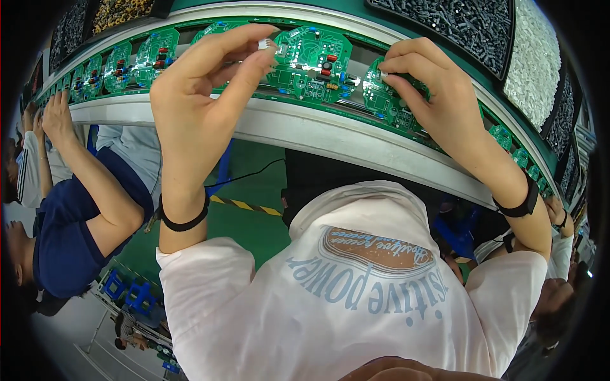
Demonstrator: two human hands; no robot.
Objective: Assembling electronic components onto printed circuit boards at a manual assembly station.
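Note:
Between the thumb and fingertips of my left hand (206,92) is a small white connector (264,44), held just over the left edge of a green circuit board (311,60). That board carries red, black and blue components and lies on the conveyor rail in front of me. My right hand (427,82) pinches another small white part (384,74) above the neighbouring circuit board (379,92) on the right. Its fingers cover much of that board. Whether the right-hand part touches the board cannot be made out.
More circuit boards (155,57) line the rail to the left and right. Behind it stand a bin of dark components (457,28), a heap of white connectors (534,63) and a bin of yellow parts (121,14). The rail's pale front edge (305,120) runs below my hands. Co-workers sit on both sides.

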